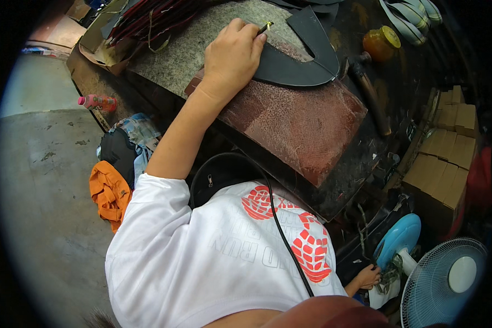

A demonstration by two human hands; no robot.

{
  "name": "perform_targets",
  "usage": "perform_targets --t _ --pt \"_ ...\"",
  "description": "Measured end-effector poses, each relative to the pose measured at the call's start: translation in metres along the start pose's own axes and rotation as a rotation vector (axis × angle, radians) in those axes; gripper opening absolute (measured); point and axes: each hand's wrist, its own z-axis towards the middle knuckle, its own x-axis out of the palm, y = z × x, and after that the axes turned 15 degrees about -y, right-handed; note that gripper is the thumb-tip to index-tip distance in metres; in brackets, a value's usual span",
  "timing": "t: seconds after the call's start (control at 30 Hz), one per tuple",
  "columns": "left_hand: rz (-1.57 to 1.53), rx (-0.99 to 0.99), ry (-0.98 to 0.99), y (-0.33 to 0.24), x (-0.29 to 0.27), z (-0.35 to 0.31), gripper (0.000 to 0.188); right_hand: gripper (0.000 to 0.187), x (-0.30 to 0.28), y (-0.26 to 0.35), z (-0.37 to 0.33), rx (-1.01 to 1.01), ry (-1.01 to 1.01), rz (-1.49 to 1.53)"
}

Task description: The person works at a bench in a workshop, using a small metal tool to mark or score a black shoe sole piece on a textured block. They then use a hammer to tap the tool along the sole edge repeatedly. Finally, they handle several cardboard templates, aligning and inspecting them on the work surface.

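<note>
My left hand (232, 57) is closed, with a thin dark pen-like tool (266, 27) between thumb and fingers; a yellow-green bit shows at its end. The hand rests at the left end of a black U-shaped shoe upper piece (298, 72). This piece lies flat, partly over a worn red-brown board (306, 126) and partly on a speckled grey slab (186, 57). Low on the right, my right hand (368, 277) reaches down beside the fan, fingers curled at a crumpled greenish bundle (389, 279). Whether it grips that bundle is too small to make out.
A hammer (372, 95) and an orange jar with a yellow lid (381, 44) stand right of the board. Cardboard boxes (440, 169) and a blue fan (443, 281) are at the right. A pink bottle (97, 103) and orange cloth (110, 191) are at the left.
</note>
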Motion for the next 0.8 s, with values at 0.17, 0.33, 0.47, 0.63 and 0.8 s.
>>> perform_targets --t 0.17,0.33,0.47,0.63,0.8 --pt "0.022 0.038 -0.046 0.001 0.001 -0.003 0.021 0.03 0.011 -0.029 0.01 -0.022 -0.131 0.066" --pt "0.043 0.04 -0.033 0.003 0.003 -0.002 0.022 0.035 0.007 -0.076 0.045 0.11 -0.245 -0.23" --pt "-0.046 0.018 -0.02 0.005 0.001 0.0 0.022 0.037 0.039 -0.08 0.056 0.286 -0.22 -0.313" --pt "-0.038 0.029 -0.003 0.005 0.002 -0.001 0.019 0.038 0.095 -0.058 0.054 0.585 -0.455 0.046" --pt "0.036 0.025 -0.066 0.005 0.009 -0.004 0.024 0.036 0.103 -0.045 0.042 0.399 -0.34 0.196"
